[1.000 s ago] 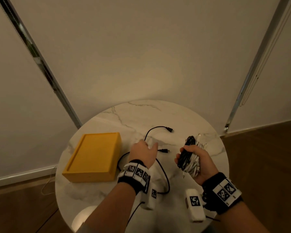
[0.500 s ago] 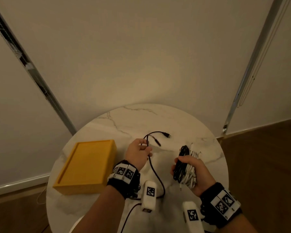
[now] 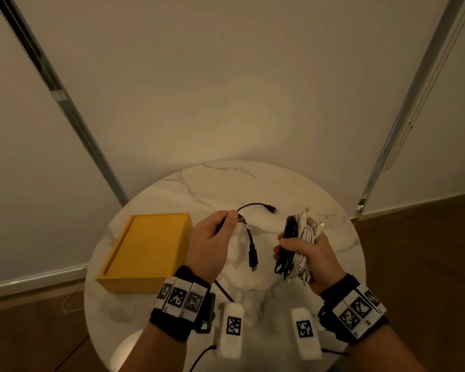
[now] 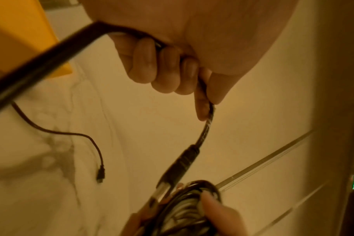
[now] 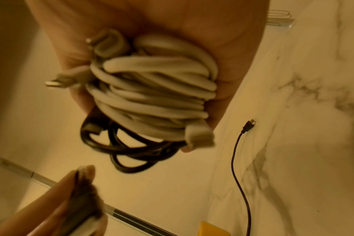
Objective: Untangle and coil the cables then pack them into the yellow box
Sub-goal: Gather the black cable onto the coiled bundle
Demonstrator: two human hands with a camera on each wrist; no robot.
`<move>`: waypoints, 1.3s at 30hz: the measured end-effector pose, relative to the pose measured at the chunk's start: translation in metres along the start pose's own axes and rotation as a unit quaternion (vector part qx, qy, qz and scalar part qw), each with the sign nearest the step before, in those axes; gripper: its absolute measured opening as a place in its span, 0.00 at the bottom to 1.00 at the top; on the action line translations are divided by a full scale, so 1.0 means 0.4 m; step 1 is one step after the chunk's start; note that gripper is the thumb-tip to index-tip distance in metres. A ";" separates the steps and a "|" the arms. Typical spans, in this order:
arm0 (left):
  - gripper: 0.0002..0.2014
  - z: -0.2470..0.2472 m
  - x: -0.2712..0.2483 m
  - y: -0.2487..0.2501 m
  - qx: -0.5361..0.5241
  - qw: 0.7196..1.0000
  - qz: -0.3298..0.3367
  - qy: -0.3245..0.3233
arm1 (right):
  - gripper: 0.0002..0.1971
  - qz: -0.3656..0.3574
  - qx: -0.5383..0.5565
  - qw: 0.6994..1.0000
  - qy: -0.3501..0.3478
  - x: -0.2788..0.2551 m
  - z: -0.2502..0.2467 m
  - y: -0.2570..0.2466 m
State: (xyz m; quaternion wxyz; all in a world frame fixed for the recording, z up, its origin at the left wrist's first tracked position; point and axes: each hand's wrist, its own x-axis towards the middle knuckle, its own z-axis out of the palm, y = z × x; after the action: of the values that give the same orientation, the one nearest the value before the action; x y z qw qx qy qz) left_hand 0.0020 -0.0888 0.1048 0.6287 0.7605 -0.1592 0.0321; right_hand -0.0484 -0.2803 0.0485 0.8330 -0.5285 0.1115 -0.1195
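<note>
Left hand grip clamped on thin black cable, lifted above round white marble tabletop. Right hand grip clamped on coiled white-and-black cable bundle. Closed yellow rectangular box sits on tabletop, left.

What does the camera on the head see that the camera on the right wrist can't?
Only the head view shows the whole yellow box, the round marble table's edge, both wristbands and the left hand gripping the loose black cable. Only the right wrist view shows, up close, the white loops lying against the right hand's palm. Both show the bundle of coiled cables, the black cable's far plug and the tabletop.
</note>
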 end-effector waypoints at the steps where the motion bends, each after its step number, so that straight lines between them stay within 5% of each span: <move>1: 0.13 -0.006 -0.006 0.013 -0.020 1.000 -0.003 -0.011 | 0.28 -0.002 -0.005 1.000 -0.002 -0.003 0.001 -0.003; 10: 0.15 -0.011 -0.045 0.054 -0.095 0.990 -0.071 -0.079 | 0.40 0.011 -0.013 0.995 -0.097 -0.051 0.070 -0.020; 15: 0.14 0.001 -0.061 0.066 -0.170 0.973 -0.121 -0.095 | 0.47 0.059 0.062 0.986 -0.145 -0.074 0.100 -0.012; 20: 0.15 -0.013 -0.061 0.072 -0.178 0.971 -0.122 -0.100 | 0.45 0.098 0.138 0.970 -0.175 -0.088 0.118 -0.009; 29: 0.14 -0.020 -0.078 0.095 -0.138 0.980 -0.058 -0.133 | 0.45 0.117 0.138 0.962 -0.205 -0.098 0.139 0.010; 36: 0.08 -0.010 -0.071 0.051 -0.059 0.995 -0.019 -0.076 | 0.31 0.104 0.115 0.973 -0.171 -0.090 0.137 0.008; 39: 0.02 -0.010 -0.065 0.032 0.005 0.999 0.023 -0.046 | 0.38 0.106 0.122 0.976 -0.144 -0.083 0.133 0.010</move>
State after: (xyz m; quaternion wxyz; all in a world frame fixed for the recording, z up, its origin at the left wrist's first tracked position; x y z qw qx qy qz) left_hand -0.0257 -0.0815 0.1114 0.6159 0.7605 -0.2053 0.0122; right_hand -0.0631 -0.2228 0.0688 0.9066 -0.4196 0.0300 0.0339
